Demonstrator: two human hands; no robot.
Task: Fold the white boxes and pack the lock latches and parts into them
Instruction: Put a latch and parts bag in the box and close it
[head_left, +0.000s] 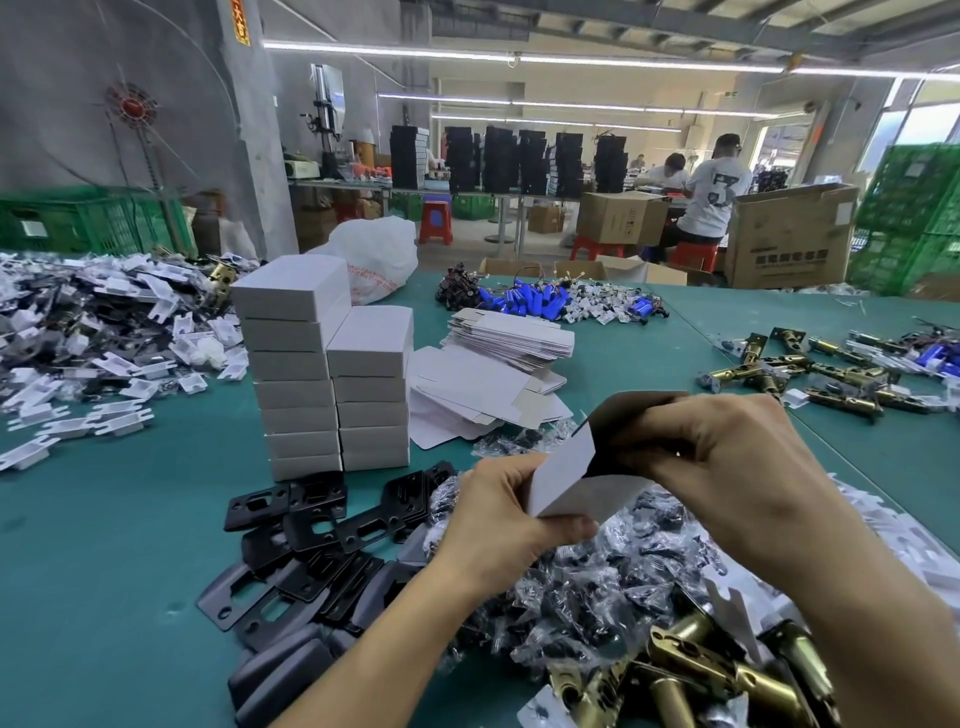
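A half-folded white box (569, 475) is up in front of me, held in both hands. My left hand (506, 525) grips its lower left corner. My right hand (727, 457) pinches its upper right side, where the grey inside of the card shows. Below the hands lie small plastic bags of black screws (587, 582). Brass lock latches (691, 670) lie at the bottom right. Black strike plates (317, 525) are heaped at the lower left. Two stacks of folded white boxes (332, 374) stand behind, beside a pile of flat box blanks (498, 358).
The green table (114, 519) holds white plastic parts (104, 332) at the far left, blue batteries with wires (540, 299) at the back and more brass latches (815, 369) at the right. A white plastic bag (379, 254) sits behind the stacks. People work at benches in the background.
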